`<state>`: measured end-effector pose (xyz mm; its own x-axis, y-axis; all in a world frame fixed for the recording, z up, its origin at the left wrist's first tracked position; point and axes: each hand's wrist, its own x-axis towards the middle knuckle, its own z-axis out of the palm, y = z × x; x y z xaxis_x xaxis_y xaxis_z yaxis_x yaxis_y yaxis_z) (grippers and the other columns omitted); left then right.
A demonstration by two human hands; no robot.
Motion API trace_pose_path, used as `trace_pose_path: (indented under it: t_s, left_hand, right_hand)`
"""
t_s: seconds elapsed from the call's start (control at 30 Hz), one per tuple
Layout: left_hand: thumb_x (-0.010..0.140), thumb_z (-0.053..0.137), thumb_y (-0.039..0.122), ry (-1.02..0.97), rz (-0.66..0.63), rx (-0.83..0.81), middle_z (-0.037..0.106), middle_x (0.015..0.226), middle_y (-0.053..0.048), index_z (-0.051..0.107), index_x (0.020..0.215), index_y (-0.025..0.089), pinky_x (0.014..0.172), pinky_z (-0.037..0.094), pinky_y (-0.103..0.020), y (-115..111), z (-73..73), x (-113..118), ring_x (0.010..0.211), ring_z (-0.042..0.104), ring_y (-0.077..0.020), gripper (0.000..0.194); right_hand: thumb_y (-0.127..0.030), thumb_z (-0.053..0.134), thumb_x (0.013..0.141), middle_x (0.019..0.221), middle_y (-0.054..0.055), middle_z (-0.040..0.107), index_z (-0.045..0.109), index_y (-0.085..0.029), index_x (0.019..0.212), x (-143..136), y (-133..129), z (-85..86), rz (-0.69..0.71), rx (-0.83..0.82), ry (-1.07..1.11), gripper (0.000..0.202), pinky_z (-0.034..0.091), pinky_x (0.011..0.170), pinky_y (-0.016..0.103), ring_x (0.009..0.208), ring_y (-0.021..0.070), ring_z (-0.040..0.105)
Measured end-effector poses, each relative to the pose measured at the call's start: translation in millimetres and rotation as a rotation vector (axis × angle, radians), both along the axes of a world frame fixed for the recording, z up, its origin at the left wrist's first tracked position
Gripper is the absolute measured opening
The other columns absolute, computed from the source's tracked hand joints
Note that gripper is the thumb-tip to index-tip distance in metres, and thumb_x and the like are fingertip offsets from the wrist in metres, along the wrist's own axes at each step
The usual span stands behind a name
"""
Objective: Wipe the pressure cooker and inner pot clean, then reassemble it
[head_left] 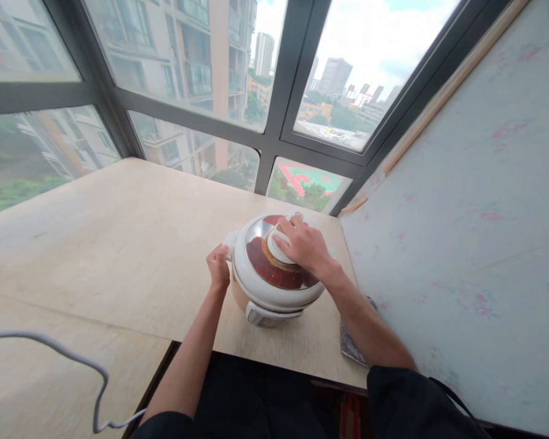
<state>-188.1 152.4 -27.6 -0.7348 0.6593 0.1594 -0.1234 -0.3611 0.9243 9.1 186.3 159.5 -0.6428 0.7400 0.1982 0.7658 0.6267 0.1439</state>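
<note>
A round electric cooker [241,297] with a tan body stands upright on the pale tabletop [165,256]. Its white-rimmed lid [274,268], patterned in dark red and silver, sits on top. My left hand [218,266] is closed around the white side handle [230,239] at the cooker's left. Over the lid, my right hand [304,245] has its fingers wrapped on the white lid knob [278,251], partly covering it. A small control panel [271,317] on the cooker's front faces me.
Large windows with dark frames [196,122] border the table's far side. A flower-patterned wall [457,256] rises close on the right. The grey cloth or mat [350,341] lies partly under my right forearm. A white cord [68,353] loops at lower left, near the table's front edge.
</note>
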Motion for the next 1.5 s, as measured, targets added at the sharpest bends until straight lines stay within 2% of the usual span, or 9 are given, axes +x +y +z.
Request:
trace_pose_path:
  t_s: [0.27,0.57,0.97,1.33,1.5]
  left_hand:
    - [0.077,0.062,0.045,0.035,0.001,0.012,0.026,0.055,0.005,0.03,0.054,0.022,0.052,0.02,-0.027,-1,-1.7,-5,0.053,0.024,-0.0108,0.045]
    - [0.078,0.06,0.048,0.012,0.017,0.007,0.028,0.057,0.005,0.03,0.055,0.023,0.053,0.023,-0.027,1,-6.0,-1,0.054,0.026,-0.0112,0.046]
    - [0.077,0.059,0.049,0.023,0.006,0.004,0.028,0.057,0.004,0.031,0.055,0.023,0.054,0.023,-0.027,-1,1.8,0,0.054,0.026,-0.0116,0.045]
    - [0.078,0.056,0.048,0.056,0.001,0.007,0.028,0.055,0.004,0.03,0.052,0.023,0.053,0.022,-0.028,-8,9.9,1,0.054,0.026,-0.0118,0.044]
    - [0.077,0.057,0.047,0.076,-0.006,-0.009,0.028,0.055,0.004,0.031,0.052,0.022,0.053,0.024,-0.028,-12,14.4,1,0.054,0.027,-0.0121,0.044]
  right_hand:
    - [-0.052,0.032,0.106,0.124,0.014,0.06,0.054,-0.021,0.133,3,3,-0.8,0.026,-0.015,-0.025,0.047,0.043,0.072,0.03,0.102,0.0259,0.06]
    - [-0.049,0.038,0.105,0.119,0.01,0.061,0.053,-0.026,0.134,-4,-3,6.8,-0.043,-0.043,-0.026,0.04,0.045,0.073,0.031,0.095,0.0242,0.064]
    - [-0.051,0.042,0.103,0.119,0.008,0.063,0.052,-0.03,0.139,1,0,5.2,0.011,-0.018,-0.009,0.043,0.045,0.07,0.03,0.096,0.0245,0.064]
    - [-0.049,0.035,0.105,0.123,0.012,0.065,0.055,-0.02,0.14,9,11,-8.1,0.125,0.024,0.008,0.05,0.044,0.073,0.03,0.104,0.0241,0.062]
    - [-0.049,0.037,0.105,0.123,0.011,0.064,0.055,-0.024,0.14,5,4,-1.9,0.074,0.0,-0.008,0.046,0.044,0.073,0.03,0.104,0.0247,0.063]
